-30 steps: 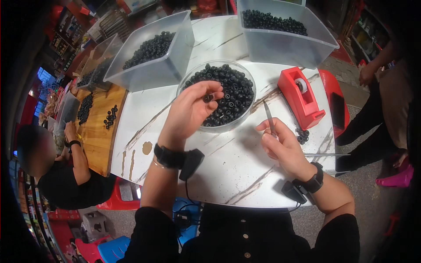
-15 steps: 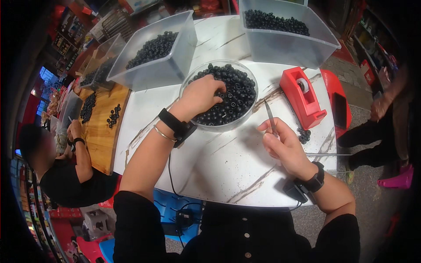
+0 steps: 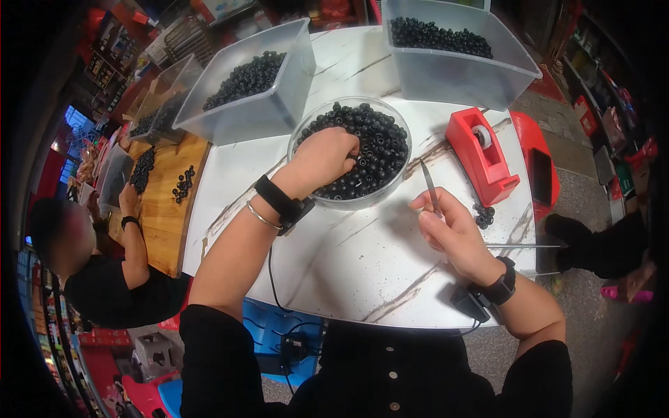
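Note:
My left hand (image 3: 323,161) reaches over the rim of a round clear tub (image 3: 352,203) and is curled down into its heap of small black bead-like pieces (image 3: 378,143), some showing a hole. Its fingers are bent together, and their tips are hidden among the pieces, so what they grip cannot be seen. To the right of the tub, my right hand (image 3: 454,228) is closed round a small knife (image 3: 429,182), the pointed blade sticking up toward the far side. A few more black pieces (image 3: 482,216) lie on the white marbled table (image 3: 334,272) beside that hand.
A red tape dispenser (image 3: 481,157) stands right of the tub. Two clear bins (image 3: 268,115), (image 3: 463,76) of black pieces stand farther back. A thin metal rod (image 3: 523,246) juts past the right edge. At left, another person (image 3: 111,279) works at a wooden table (image 3: 164,230).
My left hand's fingers have drawn closer together in the black pieces. My right hand keeps the knife in place. The person at left has moved a hand up toward the pieces there.

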Motion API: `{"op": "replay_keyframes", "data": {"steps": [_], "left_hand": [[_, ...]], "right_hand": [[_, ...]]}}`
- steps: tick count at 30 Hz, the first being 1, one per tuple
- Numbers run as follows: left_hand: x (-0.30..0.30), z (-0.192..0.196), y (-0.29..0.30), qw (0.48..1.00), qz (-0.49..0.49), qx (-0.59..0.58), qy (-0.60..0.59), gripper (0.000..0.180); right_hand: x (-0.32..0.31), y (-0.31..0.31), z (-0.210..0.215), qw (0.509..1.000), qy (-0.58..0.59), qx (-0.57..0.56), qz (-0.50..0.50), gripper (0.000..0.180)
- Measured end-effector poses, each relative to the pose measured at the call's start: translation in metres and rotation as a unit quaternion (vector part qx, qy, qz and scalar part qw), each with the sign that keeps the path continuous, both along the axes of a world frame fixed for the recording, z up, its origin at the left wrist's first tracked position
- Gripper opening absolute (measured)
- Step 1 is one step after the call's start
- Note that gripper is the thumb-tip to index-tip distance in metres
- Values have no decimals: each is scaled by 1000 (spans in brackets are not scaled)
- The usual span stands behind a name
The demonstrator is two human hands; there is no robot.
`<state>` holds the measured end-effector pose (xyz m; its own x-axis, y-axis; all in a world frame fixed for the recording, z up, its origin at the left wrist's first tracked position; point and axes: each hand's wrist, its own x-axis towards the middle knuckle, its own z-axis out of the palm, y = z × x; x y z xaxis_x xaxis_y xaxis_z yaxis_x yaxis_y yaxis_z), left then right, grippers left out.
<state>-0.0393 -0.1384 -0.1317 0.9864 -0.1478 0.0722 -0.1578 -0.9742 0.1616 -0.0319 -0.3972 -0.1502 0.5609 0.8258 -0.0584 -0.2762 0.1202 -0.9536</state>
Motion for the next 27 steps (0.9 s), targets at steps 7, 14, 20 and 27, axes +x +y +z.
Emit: {"op": "replay_keyframes", "data": {"steps": [7,14,20,27], "left_hand": [[-23,22,-35,702,38,-705,96,16],[-49,-1,-84,559,27,-818,136,20],[-52,-22,-91,585,-4,-804,102,23],[-55,-28,-89,594,-50,-796,105,23]], "right_hand": [[3,-1,-3,1000,-5,7,3,16],[1,1,0,1000,-14,6,-22,18],[3,3,-8,999,1,15,-39,16],[3,3,-5,998,-58,3,-27,15]]}}
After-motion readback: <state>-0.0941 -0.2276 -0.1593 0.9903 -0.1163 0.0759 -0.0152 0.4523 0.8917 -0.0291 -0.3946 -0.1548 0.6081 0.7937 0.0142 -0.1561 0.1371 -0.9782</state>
